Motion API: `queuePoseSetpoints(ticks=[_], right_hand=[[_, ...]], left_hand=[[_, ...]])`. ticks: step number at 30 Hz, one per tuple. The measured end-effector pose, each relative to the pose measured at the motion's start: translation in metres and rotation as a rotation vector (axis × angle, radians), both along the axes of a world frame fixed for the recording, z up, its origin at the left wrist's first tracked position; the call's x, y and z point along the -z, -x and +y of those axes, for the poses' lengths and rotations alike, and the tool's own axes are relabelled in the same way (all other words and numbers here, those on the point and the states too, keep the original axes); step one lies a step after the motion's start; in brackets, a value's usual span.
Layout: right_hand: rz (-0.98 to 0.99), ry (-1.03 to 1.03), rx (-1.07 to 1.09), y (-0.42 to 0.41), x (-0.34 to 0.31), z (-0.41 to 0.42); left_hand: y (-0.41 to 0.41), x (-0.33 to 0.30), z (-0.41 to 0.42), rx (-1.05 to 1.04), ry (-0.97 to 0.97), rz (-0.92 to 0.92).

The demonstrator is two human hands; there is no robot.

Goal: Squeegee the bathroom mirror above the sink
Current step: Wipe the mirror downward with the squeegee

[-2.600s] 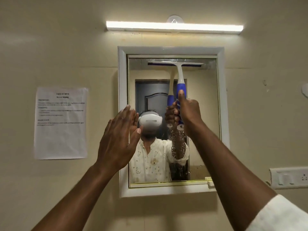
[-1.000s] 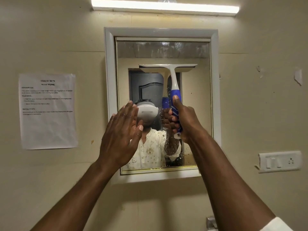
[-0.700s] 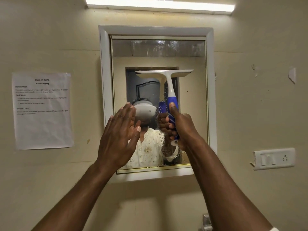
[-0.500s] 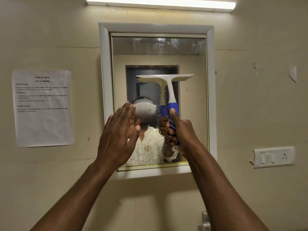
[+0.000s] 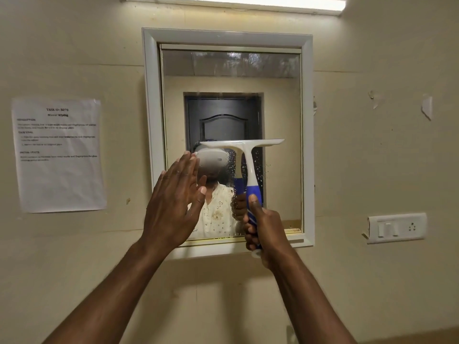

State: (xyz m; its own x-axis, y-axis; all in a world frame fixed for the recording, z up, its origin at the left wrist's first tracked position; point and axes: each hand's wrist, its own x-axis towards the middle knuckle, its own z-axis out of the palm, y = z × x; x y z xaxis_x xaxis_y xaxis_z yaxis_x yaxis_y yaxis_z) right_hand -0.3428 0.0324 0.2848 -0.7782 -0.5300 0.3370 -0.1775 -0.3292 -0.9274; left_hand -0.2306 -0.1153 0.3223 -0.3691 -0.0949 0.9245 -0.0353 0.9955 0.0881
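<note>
A white-framed mirror (image 5: 280, 108) hangs on the beige wall. My right hand (image 5: 264, 228) grips the blue handle of a white squeegee (image 5: 246, 155), whose blade lies level across the glass a little below mid-height. Water droplets cling to the glass beneath the blade, around the squeegee's neck. My left hand (image 5: 173, 202) is flat, fingers together and pointing up, over the mirror's lower left part and frame; I cannot tell whether it touches. No sink is in view.
A printed paper sheet (image 5: 58, 155) is taped to the wall left of the mirror. A white switch plate with a socket (image 5: 396, 228) sits to the right. A tube light (image 5: 236, 2) glows above the mirror.
My right hand has drawn the squeegee down the glass from the top edge to below the middle. My left hand has stayed at the lower left of the mirror.
</note>
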Motion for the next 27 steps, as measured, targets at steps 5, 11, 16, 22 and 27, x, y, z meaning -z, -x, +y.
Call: queuePoseSetpoints(ticks=[5,11,16,22,27], right_hand=[[-0.013,0.014,-0.007,-0.002,0.002,0.002],[-0.031,0.031,-0.006,-0.003,0.006,-0.002],[-0.048,0.034,-0.016,-0.005,0.03,-0.002],[-0.039,0.047,-0.025,-0.008,0.038,0.0],[-0.057,0.038,-0.038,-0.007,0.046,0.002]], left_hand=[[-0.001,0.002,0.004,0.003,-0.016,-0.001],[-0.003,0.01,-0.001,-0.003,-0.009,-0.011],[-0.003,0.02,-0.005,-0.008,-0.02,-0.022],[0.002,0.029,-0.002,-0.002,-0.038,-0.051],[0.001,0.038,-0.001,0.004,-0.042,-0.064]])
